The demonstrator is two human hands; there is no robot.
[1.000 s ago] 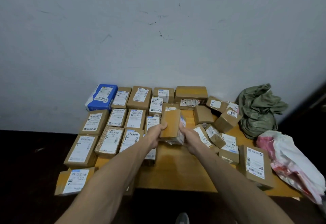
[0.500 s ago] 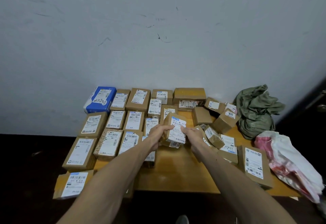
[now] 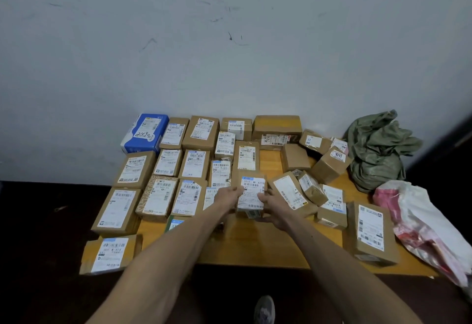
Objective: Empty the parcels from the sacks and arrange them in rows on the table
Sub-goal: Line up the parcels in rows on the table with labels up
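Hands set small parcel into the third row

Both forearms reach forward, bare, elbows low. Left hand (image 3: 229,194) grips the left edge of a small brown cardboard parcel with a white printed label (image 3: 251,193); right hand (image 3: 274,205) clasps its right edge and near corner, fingers curled under. Parcel lies label up, low over or on the yellow wooden table (image 3: 258,247); contact cannot be told. It sits just right of the ordered rows of brown label-up boxes (image 3: 163,168), directly in front of a tall narrow box (image 3: 246,156).

Boxes are matte kraft card, rectangular, some taped glossy. Blue plastic-wrapped pack marked 2490 (image 3: 145,133) holds the back left corner. To the right, loose boxes (image 3: 310,186) lie tilted and overlapping. Crumpled green woven sack (image 3: 376,150) slumps at the back right; white and red plastic sack (image 3: 429,224) lies limp at the right edge.

Against one second ago: parcel then stood with plain brown face up, held higher; now turned label up and lowered.
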